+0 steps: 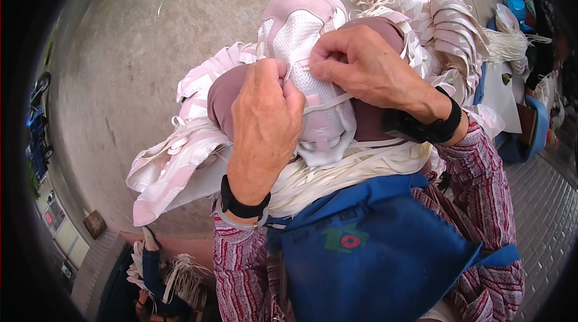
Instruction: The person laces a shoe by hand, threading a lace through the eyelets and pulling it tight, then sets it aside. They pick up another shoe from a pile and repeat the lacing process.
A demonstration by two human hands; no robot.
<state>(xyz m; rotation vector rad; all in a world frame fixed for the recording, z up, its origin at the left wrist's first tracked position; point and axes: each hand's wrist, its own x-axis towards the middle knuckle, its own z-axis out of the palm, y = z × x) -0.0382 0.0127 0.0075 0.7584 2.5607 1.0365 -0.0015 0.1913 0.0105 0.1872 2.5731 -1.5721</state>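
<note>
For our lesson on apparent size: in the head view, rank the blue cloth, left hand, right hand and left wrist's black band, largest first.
1. Blue cloth
2. Left hand and right hand: too alike to rank
3. Left wrist's black band

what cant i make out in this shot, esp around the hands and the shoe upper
Head view: what the left hand pinches, if anything; its own back and fingers hide it.
Head view: what the right hand pinches at the pink-and-white shoe upper; curled fingers cover it.
Head view: the lower part of the lace bundle, under the blue apron.
Head view: the co-worker, cut off by the lower edge.
</note>
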